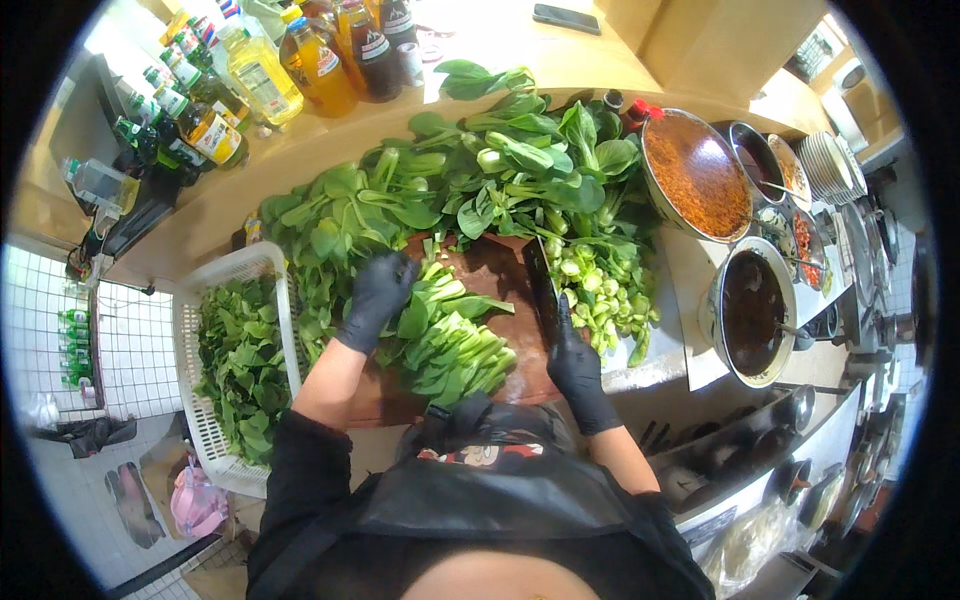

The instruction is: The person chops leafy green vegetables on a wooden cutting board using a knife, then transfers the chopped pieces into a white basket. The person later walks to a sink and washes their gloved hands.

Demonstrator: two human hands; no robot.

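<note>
My right hand (579,373), in a black glove, grips a cleaver (538,289). Its dark blade stands on edge at the right side of a reddish-brown cutting board (517,337). The forefinger stretches along the cleaver. My left hand (377,298), also gloved in black, is curled over leafy greens at the board's left side; its fingertips are hidden, so I cannot tell whether it holds anything. Between both hands lie trimmed bok choy stalks (469,349) in a bunch. Cut bok choy bases (600,289) are heaped just right of the blade.
Whole bok choy (517,161) is piled behind the board. A white plastic basket (289,315) of leaves stands left. To the right are a bowl of red-orange seasoning (694,169) and a bowl of dark sauce (754,315). Bottles (322,67) line the back ledge, with a phone (567,19) beyond.
</note>
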